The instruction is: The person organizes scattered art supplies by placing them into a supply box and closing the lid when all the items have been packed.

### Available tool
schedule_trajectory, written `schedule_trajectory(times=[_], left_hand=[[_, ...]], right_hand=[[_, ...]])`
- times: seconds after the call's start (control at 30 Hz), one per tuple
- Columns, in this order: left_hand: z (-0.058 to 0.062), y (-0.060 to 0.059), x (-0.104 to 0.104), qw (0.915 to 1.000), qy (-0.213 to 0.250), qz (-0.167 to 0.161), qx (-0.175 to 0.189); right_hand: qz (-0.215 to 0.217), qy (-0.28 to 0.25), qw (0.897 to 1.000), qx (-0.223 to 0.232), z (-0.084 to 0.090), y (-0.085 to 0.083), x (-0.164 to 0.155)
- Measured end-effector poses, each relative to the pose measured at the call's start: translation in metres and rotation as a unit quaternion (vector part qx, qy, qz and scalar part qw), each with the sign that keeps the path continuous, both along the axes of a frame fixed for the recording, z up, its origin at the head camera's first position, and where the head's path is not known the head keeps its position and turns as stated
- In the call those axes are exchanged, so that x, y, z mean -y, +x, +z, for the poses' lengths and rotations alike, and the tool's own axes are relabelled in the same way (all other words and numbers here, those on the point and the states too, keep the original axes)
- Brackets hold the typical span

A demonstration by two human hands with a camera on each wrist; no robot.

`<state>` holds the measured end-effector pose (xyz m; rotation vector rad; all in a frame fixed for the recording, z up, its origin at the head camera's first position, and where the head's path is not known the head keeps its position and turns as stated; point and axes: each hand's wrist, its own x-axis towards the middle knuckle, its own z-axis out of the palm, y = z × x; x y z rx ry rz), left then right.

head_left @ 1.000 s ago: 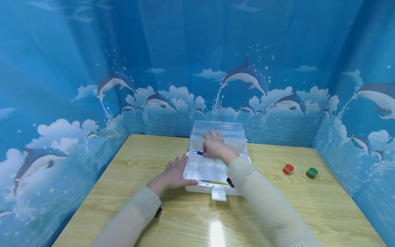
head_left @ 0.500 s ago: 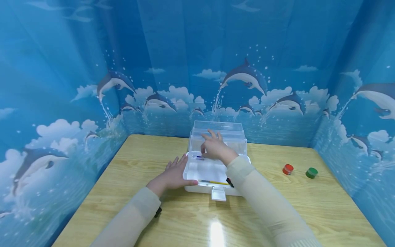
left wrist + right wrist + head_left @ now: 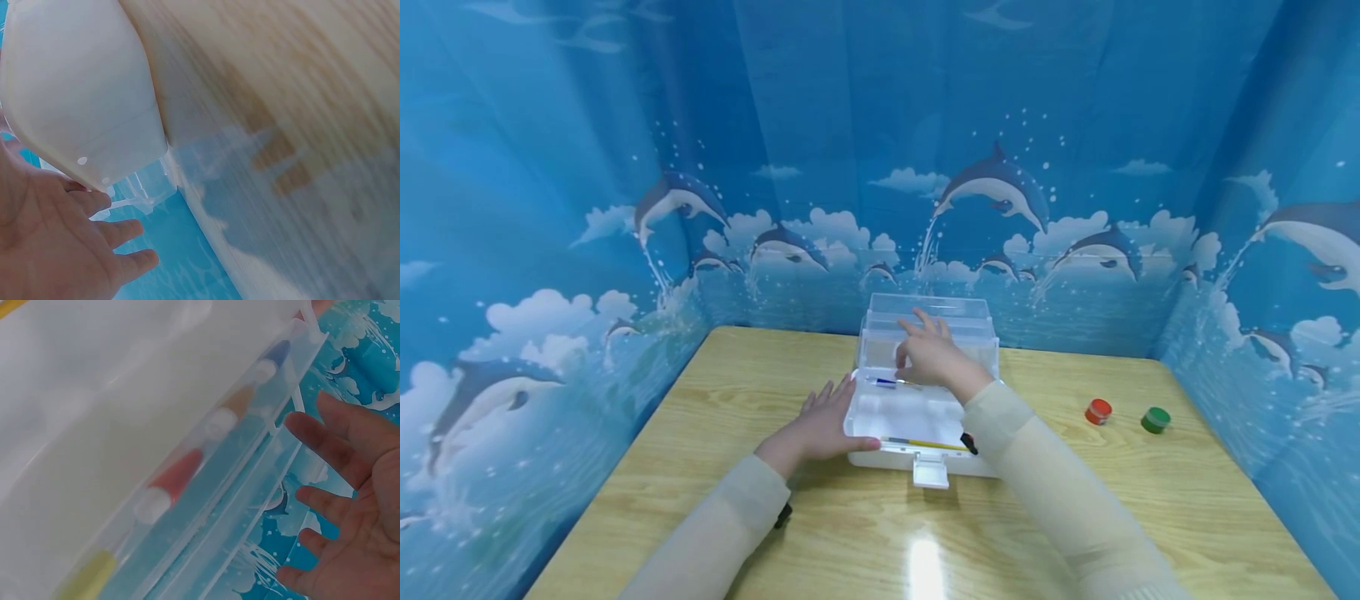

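The left hand (image 3: pixel 820 427) rests flat and open against the near left side of the clear box (image 3: pixel 880 412); the right hand (image 3: pixel 934 357) hovers open over its far tray, beside a blue pen (image 3: pixel 887 382).

Both forearms reach forward, left hand (image 3: pixel 822 425) flat (fingers spread), right hand (image 3: pixel 931 357) relaxed.

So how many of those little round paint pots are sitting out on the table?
2. A red pot and a green pot stand side by side on the table, right of the plastic box. Others could be hidden inside the box or behind the arms.
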<state>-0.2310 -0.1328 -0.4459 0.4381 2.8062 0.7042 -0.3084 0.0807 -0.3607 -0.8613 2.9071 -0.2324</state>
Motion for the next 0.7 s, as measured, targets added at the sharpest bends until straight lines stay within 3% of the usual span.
schedule_trajectory(times=[0.43, 0.7], left_hand=[[0.001, -0.001, -0.002, 0.9998, -0.015, 0.009, 0.008], [-0.003, -0.002, -0.002, 0.9998, -0.011, 0.014, 0.006]], right_hand=[[-0.004, -0.029, 1.0, -0.011, 0.017, 0.015, -0.025], [-0.003, -0.028, 0.998, -0.047, 0.028, 0.024, -0.049]])
